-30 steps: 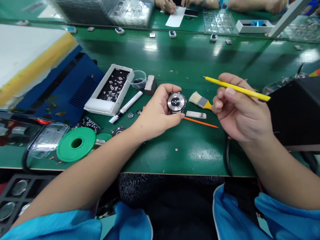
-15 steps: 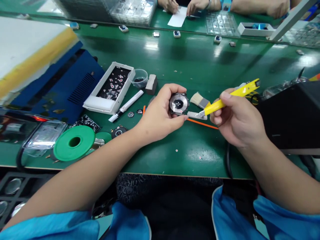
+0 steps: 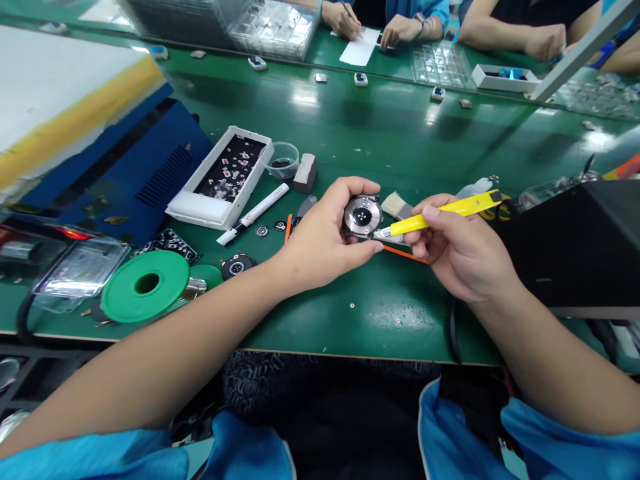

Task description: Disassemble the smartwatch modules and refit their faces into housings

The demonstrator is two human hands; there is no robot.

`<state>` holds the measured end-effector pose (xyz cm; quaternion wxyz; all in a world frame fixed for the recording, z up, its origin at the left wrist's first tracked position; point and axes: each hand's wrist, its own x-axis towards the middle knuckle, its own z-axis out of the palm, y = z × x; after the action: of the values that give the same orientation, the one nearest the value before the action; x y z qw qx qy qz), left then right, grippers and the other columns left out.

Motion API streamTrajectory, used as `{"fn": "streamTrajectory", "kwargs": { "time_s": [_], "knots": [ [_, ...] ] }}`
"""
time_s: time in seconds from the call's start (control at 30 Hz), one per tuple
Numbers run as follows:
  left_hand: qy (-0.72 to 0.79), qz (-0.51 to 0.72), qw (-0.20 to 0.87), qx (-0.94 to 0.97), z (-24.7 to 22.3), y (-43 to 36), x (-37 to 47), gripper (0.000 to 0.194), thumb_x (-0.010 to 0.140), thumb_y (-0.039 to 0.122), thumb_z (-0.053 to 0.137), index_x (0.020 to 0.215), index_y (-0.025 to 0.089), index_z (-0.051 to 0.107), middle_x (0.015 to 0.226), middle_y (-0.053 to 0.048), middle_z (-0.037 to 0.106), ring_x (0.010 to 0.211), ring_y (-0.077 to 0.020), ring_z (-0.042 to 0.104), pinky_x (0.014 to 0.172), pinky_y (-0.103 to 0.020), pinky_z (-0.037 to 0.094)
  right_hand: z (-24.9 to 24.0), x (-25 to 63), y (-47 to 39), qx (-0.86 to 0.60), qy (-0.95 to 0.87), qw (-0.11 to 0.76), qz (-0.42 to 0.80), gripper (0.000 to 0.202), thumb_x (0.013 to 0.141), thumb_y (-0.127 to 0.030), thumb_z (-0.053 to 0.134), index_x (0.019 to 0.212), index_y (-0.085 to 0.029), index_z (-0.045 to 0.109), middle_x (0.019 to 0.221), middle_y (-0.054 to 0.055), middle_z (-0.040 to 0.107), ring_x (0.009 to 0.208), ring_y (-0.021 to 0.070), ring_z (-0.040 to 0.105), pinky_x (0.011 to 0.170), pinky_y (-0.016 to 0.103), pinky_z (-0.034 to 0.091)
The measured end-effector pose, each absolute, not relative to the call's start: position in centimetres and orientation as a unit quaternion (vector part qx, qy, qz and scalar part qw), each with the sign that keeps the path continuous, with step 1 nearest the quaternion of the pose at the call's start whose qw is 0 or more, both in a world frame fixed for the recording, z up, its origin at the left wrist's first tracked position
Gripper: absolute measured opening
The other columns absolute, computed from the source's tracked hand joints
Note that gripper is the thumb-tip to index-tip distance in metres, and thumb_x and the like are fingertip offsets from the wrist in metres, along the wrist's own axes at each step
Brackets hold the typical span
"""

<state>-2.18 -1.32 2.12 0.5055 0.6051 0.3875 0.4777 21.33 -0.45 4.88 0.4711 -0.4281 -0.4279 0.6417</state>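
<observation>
My left hand (image 3: 327,247) is closed round the edge of a round watch case (image 3: 361,216), its silvery back and black sensor centre turned up toward me. A small red-and-white dot lies near the rim of the back. Between the thumb and fingers of my right hand (image 3: 457,250) is a yellow utility knife (image 3: 445,212). Its metal tip is at the lower right edge of the watch case; whether it touches cannot be told. Just behind the knife lies a brush (image 3: 397,205) with pale bristles. An orange strip (image 3: 407,255) runs under my hands.
To the left are a white box (image 3: 253,180) of small stickers, a marker (image 3: 255,212), a clear cup (image 3: 281,161), a green spool (image 3: 145,285) and another watch part (image 3: 238,265). A black box (image 3: 575,240) stands right. Co-workers' hands are across the bench.
My right hand has brought the utility knife left and down, so its tip is now at the watch case's edge. My left hand still holds the case. The view has shifted slightly.
</observation>
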Motion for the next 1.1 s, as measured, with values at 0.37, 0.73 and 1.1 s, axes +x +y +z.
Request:
{"fn": "streamTrajectory", "kwargs": {
  "time_s": [0.37, 0.73, 1.1],
  "knots": [
    [0.383, 0.478, 0.49, 0.62, 1.8, -1.2, -2.3, 0.074, 0.08, 0.029, 0.101, 0.143, 0.029, 0.064, 0.156, -0.011, 0.071, 0.141, -0.0347, 0.077, 0.103, -0.043, 0.072, 5.1, 21.2, -0.6, -0.429, -0.414, 0.457, 0.66, 0.058, 0.066, -0.053, 0.123, 0.091, -0.021, 0.082, 0.071, 0.0, 0.082, 0.053, 0.0092, 0.072, 0.052, 0.013, 0.06],
    [0.376, 0.475, 0.473, 0.639, 1.2, -1.0, -2.4, 0.072, 0.083, 0.03, 0.097, 0.146, 0.03, 0.063, 0.153, -0.011, 0.072, 0.131, -0.0313, 0.078, 0.097, -0.042, 0.072, 5.0, 21.2, -0.6, -0.431, -0.423, 0.455, 0.655, 0.055, 0.069, -0.053, 0.12, 0.092, -0.022, 0.081, 0.071, -0.001, 0.082, 0.053, 0.01, 0.072, 0.05, 0.014, 0.058],
    [0.391, 0.483, 0.49, 0.611, 2.4, -1.6, -2.0, 0.067, 0.081, 0.027, 0.099, 0.14, 0.029, 0.067, 0.148, -0.01, 0.073, 0.127, -0.0299, 0.077, 0.092, -0.037, 0.068, 4.8, 21.4, -0.6, -0.439, -0.445, 0.451, 0.637, 0.049, 0.079, -0.051, 0.113, 0.093, -0.022, 0.077, 0.072, -0.002, 0.08, 0.053, 0.0098, 0.071, 0.05, 0.015, 0.057]
  ]
}}
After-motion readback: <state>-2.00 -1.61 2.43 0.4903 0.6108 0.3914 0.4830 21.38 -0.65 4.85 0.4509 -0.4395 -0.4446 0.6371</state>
